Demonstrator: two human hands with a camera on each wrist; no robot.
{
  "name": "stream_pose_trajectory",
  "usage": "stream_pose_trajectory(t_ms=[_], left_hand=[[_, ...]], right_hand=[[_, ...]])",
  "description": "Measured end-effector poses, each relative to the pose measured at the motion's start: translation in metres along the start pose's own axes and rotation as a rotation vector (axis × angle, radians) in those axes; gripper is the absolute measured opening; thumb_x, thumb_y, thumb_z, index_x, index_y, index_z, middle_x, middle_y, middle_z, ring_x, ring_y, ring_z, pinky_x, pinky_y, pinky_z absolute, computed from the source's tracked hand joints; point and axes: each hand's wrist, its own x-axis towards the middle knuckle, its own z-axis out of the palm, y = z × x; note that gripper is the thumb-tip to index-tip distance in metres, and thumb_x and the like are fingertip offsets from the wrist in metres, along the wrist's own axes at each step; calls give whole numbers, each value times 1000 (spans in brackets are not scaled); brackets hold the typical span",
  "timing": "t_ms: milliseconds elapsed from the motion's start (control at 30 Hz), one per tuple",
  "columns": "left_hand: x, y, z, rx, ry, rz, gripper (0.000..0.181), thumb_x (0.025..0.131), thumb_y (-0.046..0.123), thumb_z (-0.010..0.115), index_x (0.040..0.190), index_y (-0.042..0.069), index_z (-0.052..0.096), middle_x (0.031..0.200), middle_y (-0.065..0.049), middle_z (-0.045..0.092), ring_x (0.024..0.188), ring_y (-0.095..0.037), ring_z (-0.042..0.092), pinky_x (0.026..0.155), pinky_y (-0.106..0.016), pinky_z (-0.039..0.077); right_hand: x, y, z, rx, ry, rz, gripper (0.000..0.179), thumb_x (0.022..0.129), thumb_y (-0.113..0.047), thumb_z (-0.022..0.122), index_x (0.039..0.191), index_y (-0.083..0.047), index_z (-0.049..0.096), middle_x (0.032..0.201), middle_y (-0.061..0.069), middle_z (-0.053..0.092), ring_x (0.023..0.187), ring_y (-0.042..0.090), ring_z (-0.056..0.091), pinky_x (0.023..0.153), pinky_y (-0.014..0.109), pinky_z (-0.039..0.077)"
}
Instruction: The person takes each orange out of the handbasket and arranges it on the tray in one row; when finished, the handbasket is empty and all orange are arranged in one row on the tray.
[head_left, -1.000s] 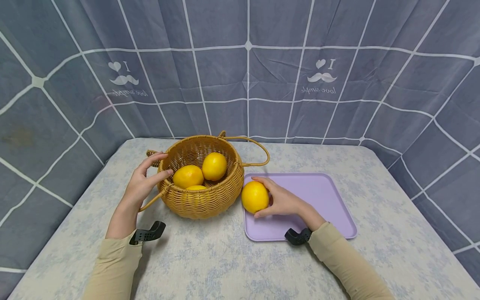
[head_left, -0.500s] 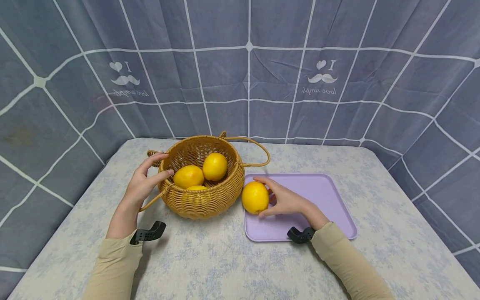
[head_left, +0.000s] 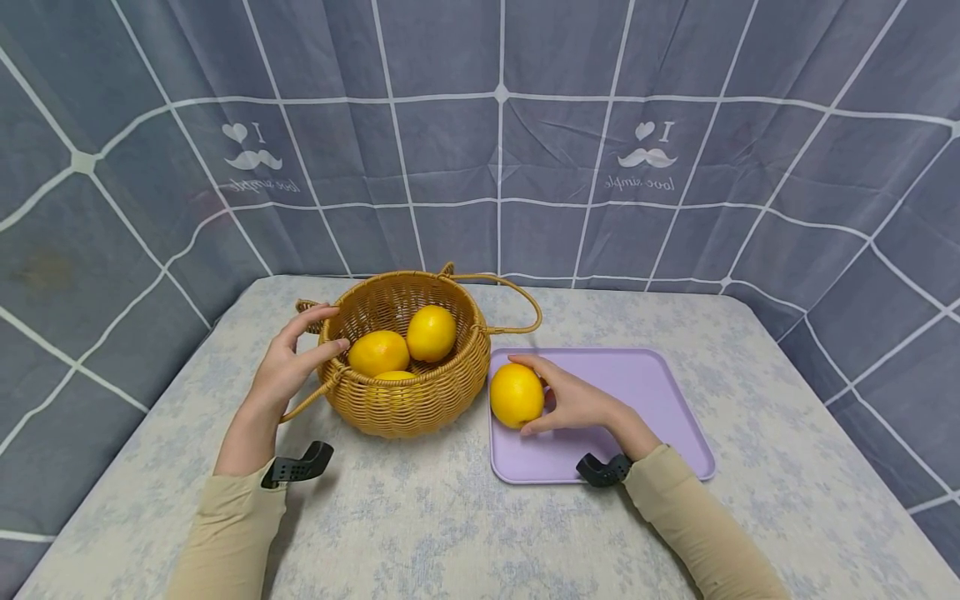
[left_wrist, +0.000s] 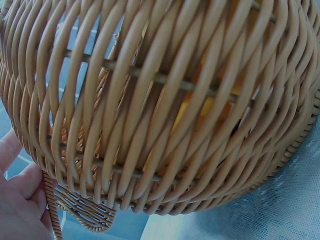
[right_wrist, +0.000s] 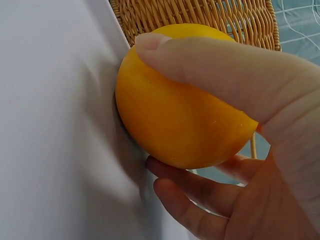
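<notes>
A yellow lemon (head_left: 517, 396) is at the left edge of the lilac tray (head_left: 630, 450). My right hand (head_left: 573, 400) holds it from the right, with the thumb across its near side and the fingers around the far side. In the right wrist view the lemon (right_wrist: 185, 110) is close over the tray surface, and the fingertips reach around its underside. My left hand (head_left: 288, 358) grips the left rim of the wicker basket (head_left: 405, 408), thumb over the rim. Inside lie more lemons (head_left: 378, 353), one mostly hidden behind the front wall.
The basket's loop handle (head_left: 525, 304) sticks out to the right, above the tray's back left corner. Another handle (head_left: 307, 406) hangs by the left wrist. A grey-blue checked curtain (head_left: 450, 150) surrounds the back and sides of the cloth-covered table (head_left: 405, 525).
The lemon at the right hand has shifted slightly right, off the tray's left edge. The right hand has drawn back a little to the right. The left hand keeps its place on the basket.
</notes>
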Motion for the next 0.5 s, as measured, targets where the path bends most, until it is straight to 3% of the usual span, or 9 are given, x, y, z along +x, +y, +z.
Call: stream_pose_trajectory(t_ms=[333, 500], left_hand=[[0, 0, 0, -14, -4, 4, 57, 87, 23, 68, 137, 7, 46, 152, -8, 25, 142, -26, 3, 106, -64, 0], [0, 0, 0, -15, -4, 7, 57, 87, 23, 68, 137, 6, 46, 152, -8, 25, 142, -26, 4, 106, -64, 0]], right_hand=[[0, 0, 0, -15, 4, 5, 102, 65, -33, 87, 146, -26, 26, 142, -1, 36, 109, 16, 46, 82, 36, 47], [-1, 0, 0, -37, 15, 11, 102, 64, -34, 87, 146, -29, 27, 145, -1, 34, 121, 17, 43, 96, 43, 40]])
